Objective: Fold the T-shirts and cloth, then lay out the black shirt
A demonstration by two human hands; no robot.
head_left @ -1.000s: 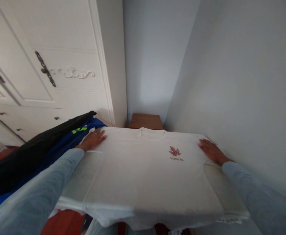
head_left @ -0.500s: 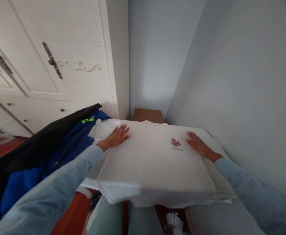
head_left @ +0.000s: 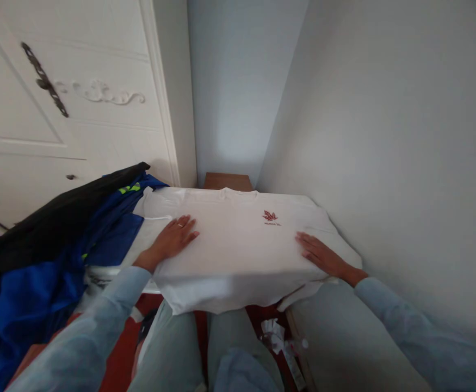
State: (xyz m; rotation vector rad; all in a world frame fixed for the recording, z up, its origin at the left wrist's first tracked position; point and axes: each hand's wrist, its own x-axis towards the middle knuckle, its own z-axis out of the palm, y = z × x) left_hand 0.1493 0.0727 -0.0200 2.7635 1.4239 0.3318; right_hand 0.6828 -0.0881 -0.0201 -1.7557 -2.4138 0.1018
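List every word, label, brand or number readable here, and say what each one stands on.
No text can be read in full.
White cotton T-shirt: a dark red maple leaf print with one short line of red letters below it, too small and blurred to read.
Blue jacket: neon yellow-green marks, partly folded, not legible.
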